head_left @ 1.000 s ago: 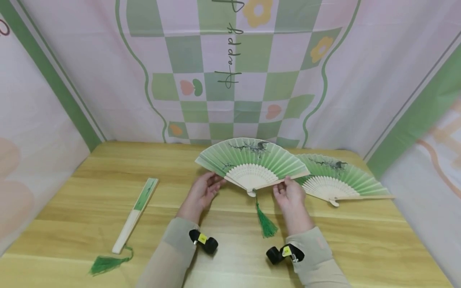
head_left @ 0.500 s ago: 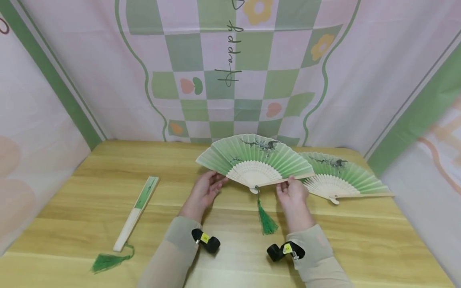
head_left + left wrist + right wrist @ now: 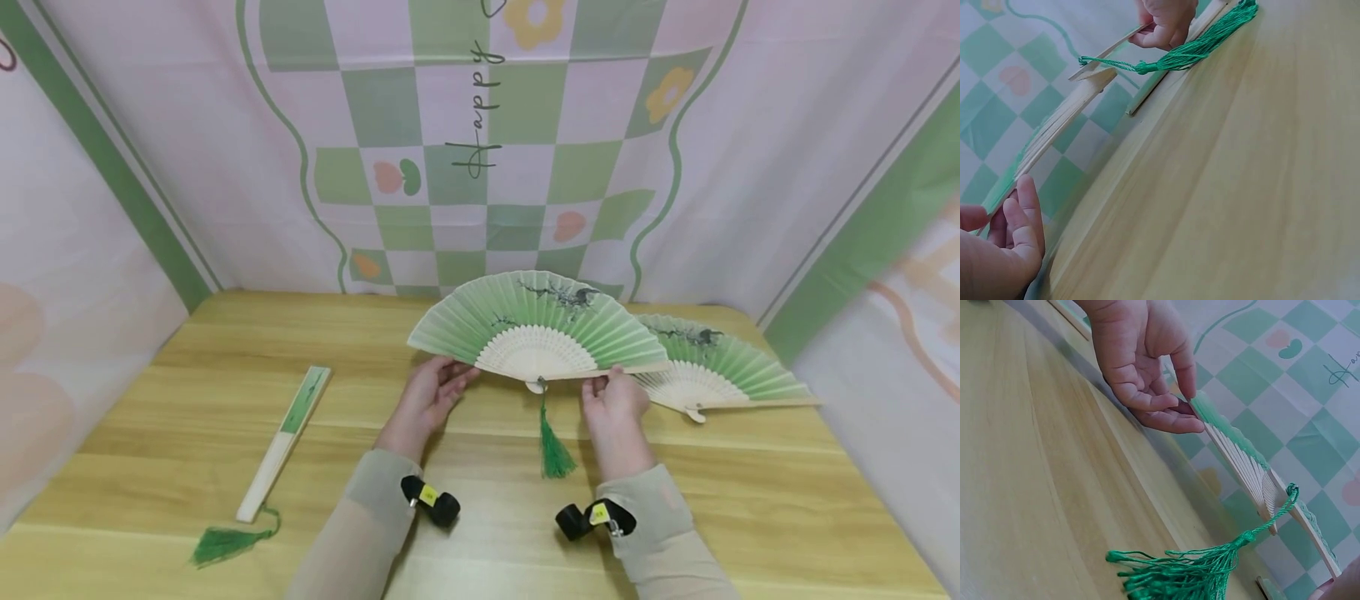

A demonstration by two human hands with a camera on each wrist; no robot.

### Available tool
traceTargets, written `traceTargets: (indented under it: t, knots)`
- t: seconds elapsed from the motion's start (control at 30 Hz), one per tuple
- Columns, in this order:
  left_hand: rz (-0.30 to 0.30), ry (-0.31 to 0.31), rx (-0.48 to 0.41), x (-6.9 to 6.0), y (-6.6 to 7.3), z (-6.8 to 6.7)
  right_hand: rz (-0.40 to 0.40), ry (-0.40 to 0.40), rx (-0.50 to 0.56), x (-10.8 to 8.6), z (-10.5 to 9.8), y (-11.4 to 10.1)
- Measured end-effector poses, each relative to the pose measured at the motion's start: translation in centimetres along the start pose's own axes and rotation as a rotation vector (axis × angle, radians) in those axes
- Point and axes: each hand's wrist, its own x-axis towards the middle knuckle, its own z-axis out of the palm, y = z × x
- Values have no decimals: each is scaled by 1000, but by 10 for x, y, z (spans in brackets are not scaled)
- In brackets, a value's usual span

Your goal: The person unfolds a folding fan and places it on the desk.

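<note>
A green folding fan [image 3: 540, 317] with a bird-and-branch print is spread wide and held up off the table in the head view. My left hand [image 3: 427, 404] pinches its left end between thumb and fingers, also seen in the right wrist view, where the left hand [image 3: 1141, 362] grips the edge. At the other end, my right hand [image 3: 617, 408] pinches the wooden guard stick, as the right hand [image 3: 1169, 22] does in the left wrist view. A green tassel [image 3: 556, 454] hangs from the pivot between the hands.
A second open green fan [image 3: 723, 379] lies on the wooden table [image 3: 480, 550] at the right, partly behind the held one. To the left lies a folded fan [image 3: 283, 446] with its own green tassel [image 3: 228, 543]. A checkered cloth [image 3: 525, 175] hangs behind.
The held fan has spread a little wider and risen slightly, its right guard stick shifting right and levelling with my right hand. My left hand has barely moved.
</note>
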Motion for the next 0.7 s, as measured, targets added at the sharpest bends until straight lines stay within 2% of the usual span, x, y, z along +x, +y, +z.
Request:
traceTargets:
  t: [0.37, 0.7]
  knots:
    - [-4, -12, 34, 0, 1, 0, 23, 1, 74, 3, -2, -4]
    - [50, -27, 28, 0, 0, -2, 26, -13, 124, 0, -1, -5]
